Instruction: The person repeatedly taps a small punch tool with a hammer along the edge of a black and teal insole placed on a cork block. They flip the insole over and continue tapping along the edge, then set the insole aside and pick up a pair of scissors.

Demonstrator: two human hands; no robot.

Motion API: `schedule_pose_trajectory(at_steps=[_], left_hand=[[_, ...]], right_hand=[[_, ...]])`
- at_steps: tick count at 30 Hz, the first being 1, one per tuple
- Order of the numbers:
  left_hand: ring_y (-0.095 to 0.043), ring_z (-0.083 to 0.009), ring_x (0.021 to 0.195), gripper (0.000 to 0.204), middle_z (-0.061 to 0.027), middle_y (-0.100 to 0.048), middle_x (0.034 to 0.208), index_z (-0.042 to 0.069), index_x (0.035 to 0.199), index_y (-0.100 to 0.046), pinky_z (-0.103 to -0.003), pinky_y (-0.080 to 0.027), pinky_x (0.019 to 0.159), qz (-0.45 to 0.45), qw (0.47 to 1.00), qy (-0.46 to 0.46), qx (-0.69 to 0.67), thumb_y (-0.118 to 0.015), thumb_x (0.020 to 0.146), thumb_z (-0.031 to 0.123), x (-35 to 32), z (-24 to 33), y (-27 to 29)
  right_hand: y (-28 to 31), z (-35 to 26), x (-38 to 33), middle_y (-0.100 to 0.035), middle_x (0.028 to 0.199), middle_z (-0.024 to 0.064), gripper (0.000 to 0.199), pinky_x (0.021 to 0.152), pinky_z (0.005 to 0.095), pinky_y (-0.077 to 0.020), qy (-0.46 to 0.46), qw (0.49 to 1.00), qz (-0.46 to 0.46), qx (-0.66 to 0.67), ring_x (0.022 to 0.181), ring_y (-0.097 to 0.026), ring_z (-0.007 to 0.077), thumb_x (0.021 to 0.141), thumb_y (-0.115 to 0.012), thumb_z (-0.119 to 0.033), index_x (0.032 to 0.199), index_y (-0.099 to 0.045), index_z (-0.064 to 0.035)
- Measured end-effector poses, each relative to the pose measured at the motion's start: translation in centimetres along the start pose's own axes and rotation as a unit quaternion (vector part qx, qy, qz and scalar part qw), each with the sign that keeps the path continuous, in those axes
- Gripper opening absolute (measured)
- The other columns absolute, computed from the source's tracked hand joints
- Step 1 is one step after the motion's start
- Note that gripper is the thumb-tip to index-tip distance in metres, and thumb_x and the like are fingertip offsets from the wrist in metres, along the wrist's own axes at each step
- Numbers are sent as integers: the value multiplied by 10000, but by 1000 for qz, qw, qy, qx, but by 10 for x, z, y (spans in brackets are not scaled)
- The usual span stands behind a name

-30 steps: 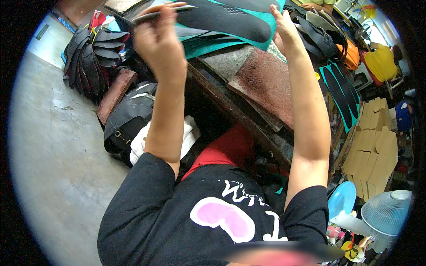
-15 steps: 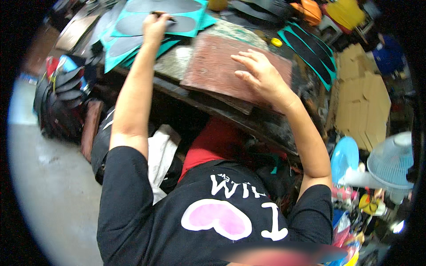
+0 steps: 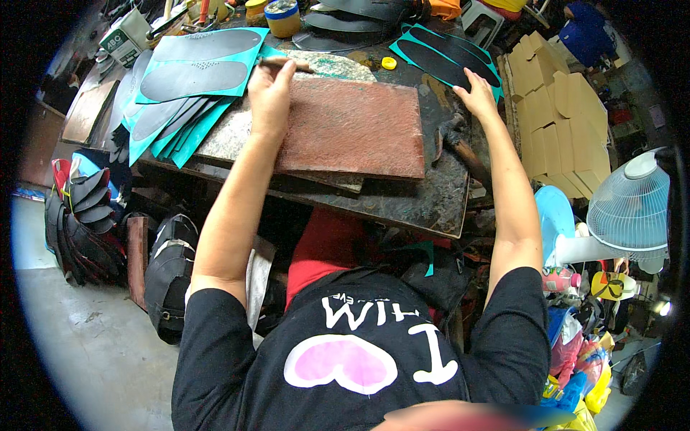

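My left hand is closed round a short brown-handled tool, beside the far left corner of a reddish-brown board. The tool's working end is hidden. To its left lies a pile of teal sheets bearing black sole-shaped pieces. My right hand reaches to the near edge of another teal sheet with long black sole shapes at the far right. Its fingers are apart, with the fingertips at the sheet; I cannot tell how firmly they touch.
A hammer lies right of the board. Beyond it are a yellow lid, a blue-lidded jar and stacked black sheets. Cardboard boxes and a fan stand at the right. A bundle of black soles stands at the left.
My left hand has moved right from the teal pile to the board's far left corner, tool in hand. My right hand has left the board for the teal sheet on the right. The view has shifted.
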State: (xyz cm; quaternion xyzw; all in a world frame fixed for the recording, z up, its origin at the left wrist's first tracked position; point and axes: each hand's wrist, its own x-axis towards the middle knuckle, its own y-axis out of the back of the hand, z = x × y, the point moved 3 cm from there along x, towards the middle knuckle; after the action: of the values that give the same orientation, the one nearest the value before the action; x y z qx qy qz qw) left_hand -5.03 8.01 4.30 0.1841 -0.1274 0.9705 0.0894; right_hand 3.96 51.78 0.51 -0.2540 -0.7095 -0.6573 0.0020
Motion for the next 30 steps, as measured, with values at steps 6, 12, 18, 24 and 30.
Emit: schedule_pose_trajectory(at_steps=[6,12,18,24,30], left_hand=[[-642,-170,928,136,-136,-700,991,5,1032,-579,-279,-471,864,39,996,65,-44,-618,945,102,-5,-21,12],[-613,-135,874,140,-72,-665,946,-5,1003,-618,-268,-478,823,42,998,51,-22,-658,908,89,-3,-30,13],[-613,-123,815,119,-53,-663,892,-3,986,-608,-251,-477,782,77,996,41,-2,-651,908,76,-3,-24,14],[-605,-121,839,54,-52,-649,930,18,959,-589,-234,-475,770,269,957,-90,-56,-620,932,54,-7,14,36],[-622,-126,888,112,-54,-645,945,4,1005,-592,-234,-531,751,268,960,-49,-71,-635,930,75,-21,50,88]], right_hand=[[-6,-18,9,-606,1264,178,629,957,491,-476,5,996,-47,-73,1185,-561,366,853,-656,-500,1383,-508,-196],[7,-32,6,-697,801,156,277,656,466,-567,153,978,73,-122,723,-690,346,910,-588,-262,1180,-637,-219],[81,-39,-3,-705,827,137,244,644,444,-545,16,967,253,-24,700,-680,340,905,-572,-243,1117,-691,-229],[173,-138,-101,-705,833,116,281,562,291,-503,192,925,323,62,642,-650,160,883,-613,-9,1114,-726,-122],[133,-246,-189,-721,981,71,246,772,332,-563,449,875,-7,183,873,-692,219,805,-647,-133,1041,-705,-96]])
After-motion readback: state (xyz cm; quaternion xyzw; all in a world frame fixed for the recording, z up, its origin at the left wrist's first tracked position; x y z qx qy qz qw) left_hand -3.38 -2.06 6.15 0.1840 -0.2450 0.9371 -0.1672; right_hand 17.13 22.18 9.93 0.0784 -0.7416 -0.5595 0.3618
